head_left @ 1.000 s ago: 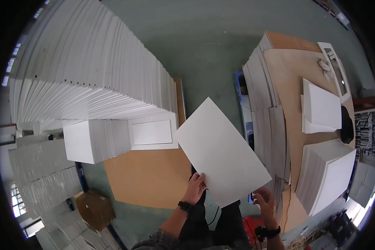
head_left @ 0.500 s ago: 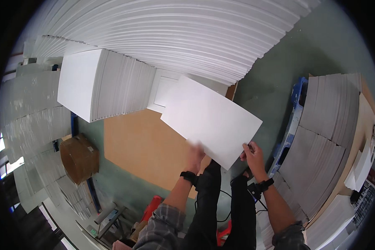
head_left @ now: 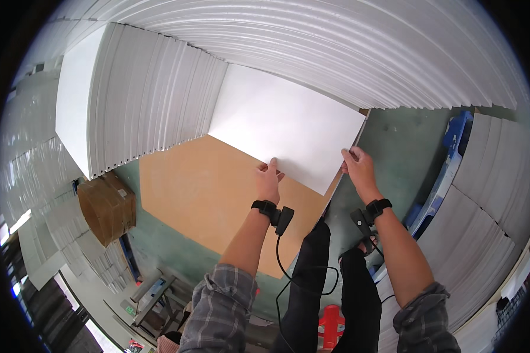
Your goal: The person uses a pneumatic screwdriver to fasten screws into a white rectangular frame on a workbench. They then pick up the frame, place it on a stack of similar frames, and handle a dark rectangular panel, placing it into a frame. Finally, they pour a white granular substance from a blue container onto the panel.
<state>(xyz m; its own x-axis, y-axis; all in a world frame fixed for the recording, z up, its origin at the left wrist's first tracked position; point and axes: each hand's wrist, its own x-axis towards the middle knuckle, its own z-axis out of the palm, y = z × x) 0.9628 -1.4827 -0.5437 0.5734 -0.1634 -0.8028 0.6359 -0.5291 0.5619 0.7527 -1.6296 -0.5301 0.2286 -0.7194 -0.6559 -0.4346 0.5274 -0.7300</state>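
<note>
1. Stacks of white sheets (head_left: 347,53) are filling the room, the tallest one arching across the top of the view, with a shorter block of sheets (head_left: 141,100) standing at the left and more piles (head_left: 494,194) lying at the right.
2. Brown board (head_left: 206,194), lying flat as the surface over the green floor (head_left: 406,147), is showing bare beneath the hands, and its far edge is meeting the short block.
3. White panel (head_left: 288,126) is being held level above that board, its far corner reaching toward the block at the left; by my judgement the step in hand is the laying of this panel onto the board or against the block.
4. Left hand (head_left: 268,181) is pinching the near edge, and right hand (head_left: 358,167) is closing its grip on the near right corner; both grips are shut on the panel.
5. Next, I judge, the panel is wanting squaring with the block before both grips let go.
6. Cardboard box (head_left: 107,207) is sitting at the left, well apart.
</note>
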